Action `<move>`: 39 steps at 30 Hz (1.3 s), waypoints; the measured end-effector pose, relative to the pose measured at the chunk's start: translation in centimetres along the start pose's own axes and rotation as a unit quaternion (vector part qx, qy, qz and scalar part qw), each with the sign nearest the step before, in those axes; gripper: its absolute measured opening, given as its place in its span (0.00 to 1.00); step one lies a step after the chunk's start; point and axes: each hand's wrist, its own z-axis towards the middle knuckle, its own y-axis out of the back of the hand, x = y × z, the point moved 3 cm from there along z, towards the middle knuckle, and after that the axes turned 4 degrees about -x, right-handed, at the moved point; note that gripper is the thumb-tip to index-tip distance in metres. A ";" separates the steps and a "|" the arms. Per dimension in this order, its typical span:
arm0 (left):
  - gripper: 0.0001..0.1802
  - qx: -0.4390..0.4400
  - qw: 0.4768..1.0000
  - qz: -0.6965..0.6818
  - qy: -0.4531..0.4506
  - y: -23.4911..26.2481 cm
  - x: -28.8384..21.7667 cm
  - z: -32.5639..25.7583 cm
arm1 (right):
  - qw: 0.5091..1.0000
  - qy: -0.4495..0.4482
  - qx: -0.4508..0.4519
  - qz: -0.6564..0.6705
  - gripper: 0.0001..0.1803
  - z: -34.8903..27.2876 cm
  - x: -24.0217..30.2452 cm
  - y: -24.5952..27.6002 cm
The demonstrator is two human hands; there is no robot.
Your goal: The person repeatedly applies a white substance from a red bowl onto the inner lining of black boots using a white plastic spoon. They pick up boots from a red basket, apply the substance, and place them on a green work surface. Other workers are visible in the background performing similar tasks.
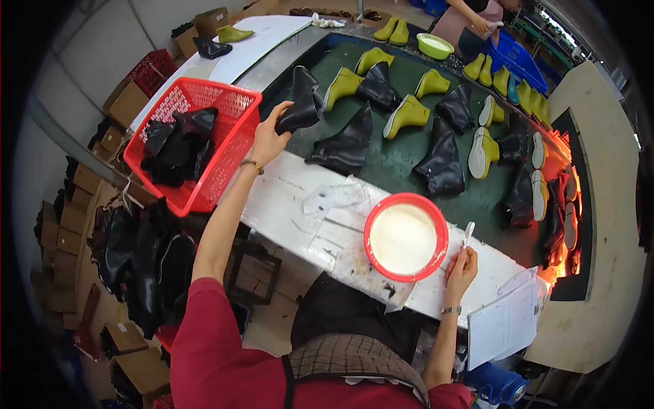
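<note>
My left hand (271, 140) reaches out to the left, its fingers closed round the edge of a black leather boot upper (304, 112) above the near left corner of the green belt. My right hand (462, 271) pinches a small white brush (469, 234), bristle end up, just right of a red bowl (368, 233). White creamy liquid (403, 238) fills much of that bowl, which stands on the white ledge (272, 194) in front of me. Close to the held upper, another black boot upper (347, 142) lies on the belt.
On the green belt (388, 167) lie several black uppers and yellow-green shoe lasts (407, 116). A glowing heater opening (562, 225) is at the right. Black uppers fill a red basket (238, 109) at left. Papers (504, 320) hang off the ledge. Across the belt, another person (470, 20) works by a blue crate (516, 58).
</note>
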 end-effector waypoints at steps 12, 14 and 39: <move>0.39 0.013 0.970 0.236 -0.054 -4.8 4.0 3.7 | 0.998 -0.037 -0.038 -0.014 0.09 -0.7 1.1 -0.3; 0.39 0.128 0.982 0.103 -0.094 -5.9 2.8 1.3 | 0.998 -0.043 -0.046 -0.015 0.08 -0.8 1.5 -0.7; 0.41 -0.186 0.786 0.375 0.454 23.8 18.2 -0.1 | 0.999 0.015 -0.016 -0.023 0.11 -0.2 0.2 -1.4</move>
